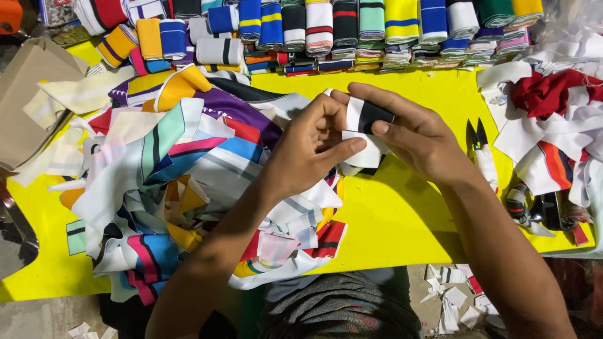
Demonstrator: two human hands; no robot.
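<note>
Both hands pinch one folded white knit strip with a black band (363, 135) above the yellow table (402, 213): left hand (311, 147) at nine o'clock, right hand (418, 138) at three. Black-handled thread snips (480, 147), probably, lie beyond. A heap of coloured strips (188, 188) lies at eight o'clock.

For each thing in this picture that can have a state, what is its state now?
White and black fabric strip: folded, held in both hands above the table.
Left hand: closed on the strip.
Right hand: closed on the strip.
Thread snips: lying on the yellow table, untouched.
Pile of coloured fabric pieces: loose, unsorted.
Fabric rolls: rolled, lined up in rows.
</note>
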